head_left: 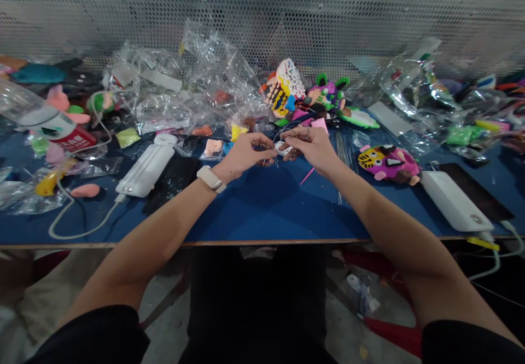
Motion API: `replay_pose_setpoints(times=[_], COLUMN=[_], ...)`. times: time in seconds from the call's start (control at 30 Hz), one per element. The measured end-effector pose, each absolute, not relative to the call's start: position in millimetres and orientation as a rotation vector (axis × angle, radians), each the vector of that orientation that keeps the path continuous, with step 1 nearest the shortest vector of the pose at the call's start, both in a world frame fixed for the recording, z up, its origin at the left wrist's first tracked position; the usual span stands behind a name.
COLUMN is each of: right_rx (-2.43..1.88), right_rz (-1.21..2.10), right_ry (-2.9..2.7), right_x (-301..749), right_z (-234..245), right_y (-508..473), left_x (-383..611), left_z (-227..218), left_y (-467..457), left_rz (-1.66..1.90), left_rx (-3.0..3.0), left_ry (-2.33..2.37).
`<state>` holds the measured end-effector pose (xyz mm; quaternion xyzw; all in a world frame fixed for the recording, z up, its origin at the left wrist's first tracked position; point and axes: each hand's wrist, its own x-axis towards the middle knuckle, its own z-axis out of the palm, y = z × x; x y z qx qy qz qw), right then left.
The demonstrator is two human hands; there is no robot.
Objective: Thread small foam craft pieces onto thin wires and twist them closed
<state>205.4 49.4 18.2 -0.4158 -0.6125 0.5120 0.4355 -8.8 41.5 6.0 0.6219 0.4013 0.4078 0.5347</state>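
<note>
Over the blue table, my left hand [246,156] and my right hand [307,144] meet with bent fingers. A small white lump [282,147], like modelling clay, is pinched between their fingertips. Some thin strands show around it, too fine to name. The fingers partly cover the lump. A thin pink stick [307,175] lies on the table just below my right hand. Close beyond my hands are a yellow clay lump [238,131] and a pale peach clay block [214,147].
Colourful clay figures [285,87] stand at the back beside crumpled clear plastic bags [172,87]. A clay-covered mask [389,163] lies right. White power banks [146,168] with cables sit on both sides. The table's front edge [274,242] runs before my lap. A perforated metal panel [246,8] rises behind.
</note>
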Motion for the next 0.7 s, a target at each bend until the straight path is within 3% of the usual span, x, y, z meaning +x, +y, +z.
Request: replay_pose_setpoints(times=[0.47,0.7], right_rx=[-1.086,-1.082], right_rz=[1.328,1.109], right_ry=[-1.523,-1.524], right_x=[204.9,206.3], right_z=[19.3,12.9], right_y=[47.7,56.3], left_x=[-11.2,-11.0], left_z=[5.2,5.7], left_y=[42.9,45.7], left_rz=[0.944,1.087], left_rx=[1.487,1.454], left_ry=[0.936,0.953])
